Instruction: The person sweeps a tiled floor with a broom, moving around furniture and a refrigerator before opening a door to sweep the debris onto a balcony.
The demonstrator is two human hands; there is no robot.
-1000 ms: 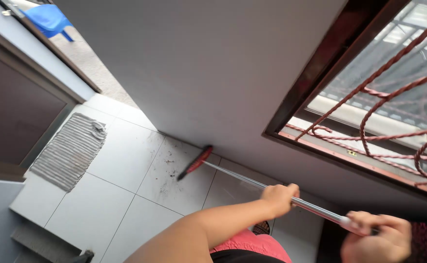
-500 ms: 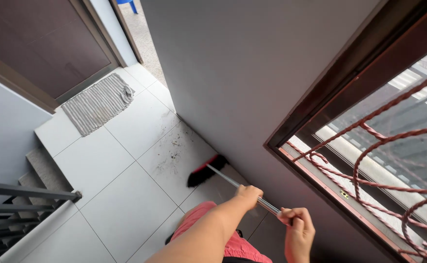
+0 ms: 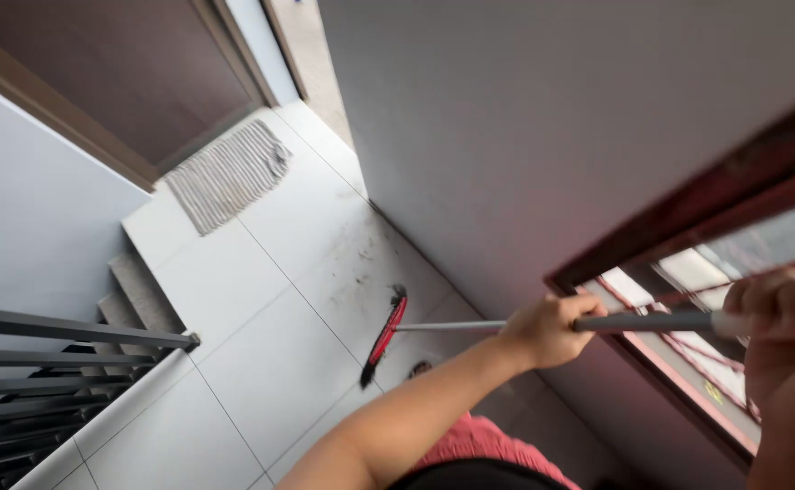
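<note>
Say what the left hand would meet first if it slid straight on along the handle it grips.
The left hand, closed on the long silver metal broom handle, would probably meet the red broom head with black bristles first, then the dusty white floor tiles. Depth is hard to judge here.

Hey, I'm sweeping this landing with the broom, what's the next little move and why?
Probably reach the broom head farther out along the wall and draw it back. Dark dirt lies on the white tiles beyond the bristles, near the grey wall. Left hand and right hand both grip the metal handle.
</note>
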